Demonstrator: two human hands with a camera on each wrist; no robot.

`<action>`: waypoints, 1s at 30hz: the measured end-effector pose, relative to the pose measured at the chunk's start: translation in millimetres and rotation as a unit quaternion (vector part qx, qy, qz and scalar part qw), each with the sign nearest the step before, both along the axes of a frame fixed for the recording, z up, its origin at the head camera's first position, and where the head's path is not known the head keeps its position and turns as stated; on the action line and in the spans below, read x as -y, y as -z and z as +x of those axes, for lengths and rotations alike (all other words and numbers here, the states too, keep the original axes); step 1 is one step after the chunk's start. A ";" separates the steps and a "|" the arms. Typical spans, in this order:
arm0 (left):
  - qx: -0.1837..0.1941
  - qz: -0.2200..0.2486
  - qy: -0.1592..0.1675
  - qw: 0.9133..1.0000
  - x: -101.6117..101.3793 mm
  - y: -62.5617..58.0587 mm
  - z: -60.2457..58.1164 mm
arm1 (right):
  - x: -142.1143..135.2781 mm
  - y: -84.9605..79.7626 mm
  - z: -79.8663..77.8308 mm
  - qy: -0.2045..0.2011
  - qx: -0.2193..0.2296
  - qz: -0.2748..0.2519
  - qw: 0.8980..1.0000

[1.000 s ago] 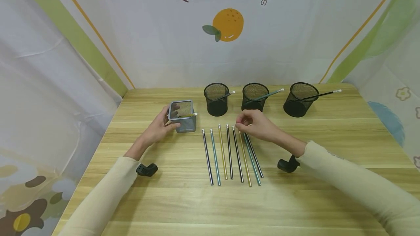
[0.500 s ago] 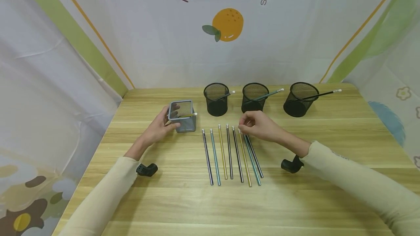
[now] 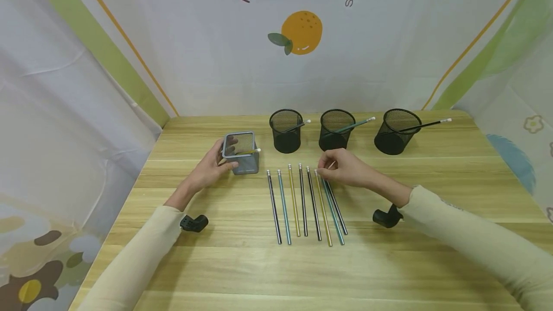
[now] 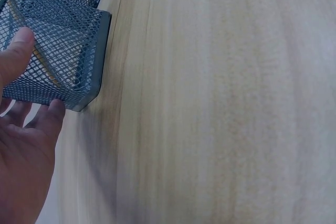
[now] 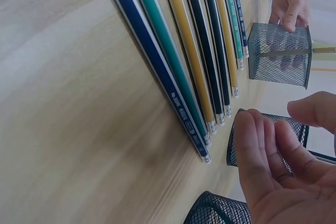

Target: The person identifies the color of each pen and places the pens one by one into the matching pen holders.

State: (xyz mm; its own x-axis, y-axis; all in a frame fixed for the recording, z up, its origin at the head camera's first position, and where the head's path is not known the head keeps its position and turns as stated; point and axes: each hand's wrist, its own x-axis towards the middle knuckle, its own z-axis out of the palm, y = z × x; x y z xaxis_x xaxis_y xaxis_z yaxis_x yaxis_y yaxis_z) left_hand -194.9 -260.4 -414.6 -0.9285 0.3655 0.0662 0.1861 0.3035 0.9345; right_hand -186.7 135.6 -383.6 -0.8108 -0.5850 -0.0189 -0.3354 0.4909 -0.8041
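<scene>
The step in hand looks like choosing or preparing to pick up a pencil. The right hand (image 3: 343, 169) hangs over the far, eraser ends of the row of eight pencils (image 3: 304, 200) lying on the counter (image 3: 207, 272); its fingers are bent side by side, the thumb apart, with nothing between them. Whether it touches a pencil I cannot tell. The left hand (image 3: 203, 173) grips the gray square cup (image 3: 246, 164) at the far left, thumb on the near side; a yellow pencil (image 3: 251, 151) leans inside. To its right stand three black round cups (image 3: 390, 143), each with one pencil.

The next move probably calls for thumb and forefinger to close on one eraser end and lift it clear. At the right the blue pencil (image 5: 157, 69) and its teal neighbor sit close together at the far end, so a careless pinch could drag both.
</scene>
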 end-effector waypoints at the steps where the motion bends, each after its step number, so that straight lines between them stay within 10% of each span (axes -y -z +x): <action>1: 0.000 0.000 0.000 1.000 -0.2 -0.1 0.0 | -0.8 0.2 -0.1 -0.001 -0.001 0.002 1.000; 30: 0.001 -0.001 -0.003 1.000 -0.6 1.0 -1.1 | -21.6 3.5 4.4 0.024 0.034 0.075 0.996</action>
